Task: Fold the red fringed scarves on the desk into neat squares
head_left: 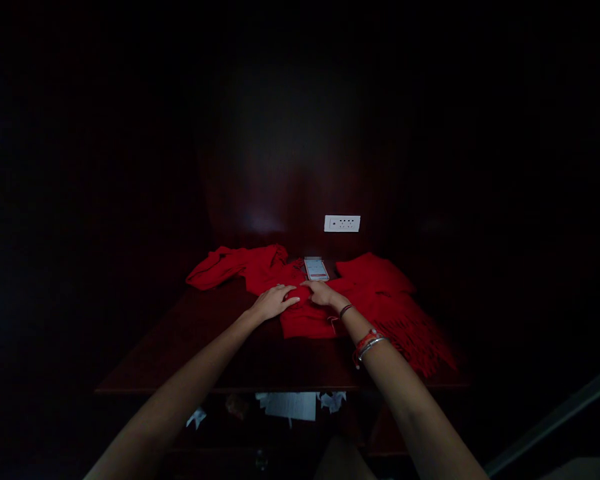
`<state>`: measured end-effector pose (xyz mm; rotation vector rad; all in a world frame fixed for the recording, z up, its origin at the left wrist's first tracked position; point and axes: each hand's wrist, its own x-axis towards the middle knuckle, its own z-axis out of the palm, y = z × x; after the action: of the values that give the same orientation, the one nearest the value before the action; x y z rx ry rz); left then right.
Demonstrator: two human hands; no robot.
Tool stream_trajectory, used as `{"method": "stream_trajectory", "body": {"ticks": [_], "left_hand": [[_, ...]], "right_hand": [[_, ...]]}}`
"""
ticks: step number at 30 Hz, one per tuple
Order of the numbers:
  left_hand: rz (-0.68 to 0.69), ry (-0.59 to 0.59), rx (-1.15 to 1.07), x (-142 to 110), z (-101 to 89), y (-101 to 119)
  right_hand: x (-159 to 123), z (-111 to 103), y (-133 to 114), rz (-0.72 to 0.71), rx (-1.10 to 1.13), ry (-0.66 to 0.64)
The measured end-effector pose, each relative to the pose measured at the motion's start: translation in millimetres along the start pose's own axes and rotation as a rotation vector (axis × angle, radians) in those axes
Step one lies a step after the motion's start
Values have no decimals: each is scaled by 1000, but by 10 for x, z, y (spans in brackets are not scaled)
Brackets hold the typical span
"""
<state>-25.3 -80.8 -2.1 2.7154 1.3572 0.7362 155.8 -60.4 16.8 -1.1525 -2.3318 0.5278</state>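
A red fringed scarf (375, 287) lies spread on the dark wooden table, its tassels hanging toward the right front. More red cloth (260, 261) is heaped at the left, and whether it is one piece with the scarf I cannot tell. Near the middle, my left hand (276, 302) curls its fingers and thumb round a small bunch of the red fabric. Close beside it, my right hand (321, 293) is closed on the same bunch, thumb and finger pressed to the cloth. Part of the right fingers is hidden from view.
A phone with a lit screen (317, 269) lies behind my hands. On the back wall is a white socket panel (343, 223). The table's front edge (280, 389) runs below my forearms, with papers (290, 405) on a lower shelf. The surroundings are very dark.
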Motion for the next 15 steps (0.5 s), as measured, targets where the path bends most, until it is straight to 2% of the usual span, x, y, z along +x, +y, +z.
{"method": "stream_trajectory", "body": {"ticks": [5,9,12,15], "left_hand": [[-17,31,29,80,-10,70],[133,100,-46,68,-122,183],[212,70,-134,34,-191,323],[228,62,-39,-25,-253,395]], "right_hand": [[-149,-111,51,63,132,26],[-263,-257,33,79,280,31],[-291,-316,-44,89,474,67],[-293,-341,-117,88,600,110]]}}
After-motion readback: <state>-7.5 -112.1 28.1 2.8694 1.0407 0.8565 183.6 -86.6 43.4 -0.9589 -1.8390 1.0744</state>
